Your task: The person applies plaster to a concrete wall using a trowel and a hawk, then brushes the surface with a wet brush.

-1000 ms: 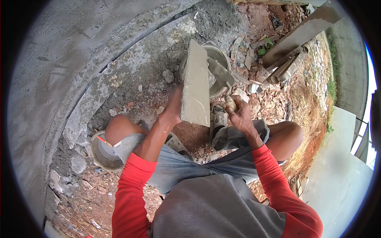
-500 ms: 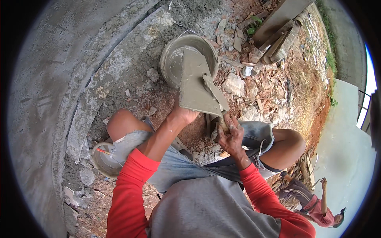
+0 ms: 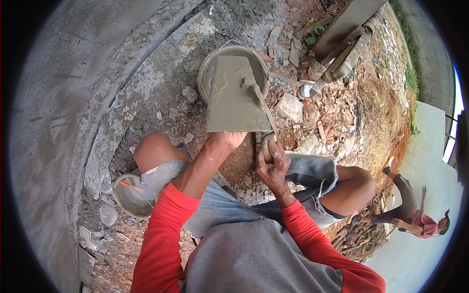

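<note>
My left hand [image 3: 228, 140] is closed at the near edge of a flat mortar board [image 3: 229, 110], its fingers mostly hidden beneath. Wet grey mortar coats the board's top, which tapers away from me. The fingers of my right hand [image 3: 275, 168] wrap round the handle of a trowel [image 3: 268, 117]. The trowel's narrow, mortar-smeared blade stands tilted at the board's right side, with a small lump of mortar by its tip. Beyond and partly under the board stands a round bucket [image 3: 203, 78] with a wire handle and grey mortar residue inside.
A smaller bucket [image 3: 132, 211] with a red-handled tool [image 3: 131, 186] sits beside my left knee. A concrete wall [image 3: 53, 122] curves along the left. Rubble [image 3: 289, 106] and planks [image 3: 342, 49] lie to the right. Another person [image 3: 410, 215] is at the far right.
The board has swung left and come round straighter over the bucket. My right hand has shifted left with the trowel, its blade now steeper. The other person has moved and stands more upright.
</note>
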Motion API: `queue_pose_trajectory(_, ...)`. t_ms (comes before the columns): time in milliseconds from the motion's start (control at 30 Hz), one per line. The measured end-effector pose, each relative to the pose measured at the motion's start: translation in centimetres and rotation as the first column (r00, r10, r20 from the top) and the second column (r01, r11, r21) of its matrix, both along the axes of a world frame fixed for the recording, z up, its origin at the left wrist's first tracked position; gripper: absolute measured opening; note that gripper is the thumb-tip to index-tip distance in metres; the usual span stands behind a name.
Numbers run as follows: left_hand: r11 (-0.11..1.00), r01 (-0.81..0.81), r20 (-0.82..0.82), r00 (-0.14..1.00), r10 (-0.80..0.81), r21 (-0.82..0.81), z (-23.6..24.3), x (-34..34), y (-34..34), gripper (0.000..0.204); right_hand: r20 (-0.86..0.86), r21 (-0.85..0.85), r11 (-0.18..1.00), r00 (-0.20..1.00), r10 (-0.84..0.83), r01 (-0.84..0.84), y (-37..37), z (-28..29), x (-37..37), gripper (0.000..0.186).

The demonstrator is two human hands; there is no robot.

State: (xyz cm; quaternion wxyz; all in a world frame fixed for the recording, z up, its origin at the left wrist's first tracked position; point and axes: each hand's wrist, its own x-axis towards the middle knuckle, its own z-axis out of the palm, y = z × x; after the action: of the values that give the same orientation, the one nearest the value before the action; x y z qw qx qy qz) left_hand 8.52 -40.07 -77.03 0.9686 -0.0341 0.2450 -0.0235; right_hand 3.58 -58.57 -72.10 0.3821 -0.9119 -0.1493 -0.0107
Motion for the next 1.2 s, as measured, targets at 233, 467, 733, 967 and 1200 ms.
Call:
queue_pose_trajectory(233, 0.993, 0.024, -0.148, 0.989, -0.006, 0.115, 0.9, 0.9, 1.2, 0.042, -0.330, 0.091, 0.968, 0.924, -0.193, 0.235, -4.1, 2.9, 1.1, 0.037)
queue_pose_trajectory(467, 0.963, 0.092, -0.110, 0.992, -0.065, 0.253, 1.6, 0.4, 1.7, 0.043, -0.410, -0.171, 0.929, 0.881, 0.235, -0.327, -3.9, 14.3, 6.3, 0.039)
queue_pose_trajectory(733, 0.954, 0.274, -0.310, 0.924, -0.225, 0.124, 1.3, -0.3, 1.5, 0.040, -0.275, -0.276, 0.912, 0.934, 0.228, -0.304, -0.8, 2.3, 11.5, 0.038)
queue_pose_trajectory(967, 0.928, 0.340, -0.415, 0.874, -0.252, 0.152, 2.3, 0.6, 2.3, 0.040, -0.268, -0.078, 0.972, 0.944, 0.193, -0.221, -2.4, 0.3, 9.4, 0.034)
queue_pose_trajectory(1200, 0.909, 0.401, -0.394, 0.859, -0.328, 0.118, -0.3, -0.6, 2.6, 0.041, -0.374, -0.056, 0.956, 0.894, 0.247, -0.288, 0.0, 3.3, 7.4, 0.040)
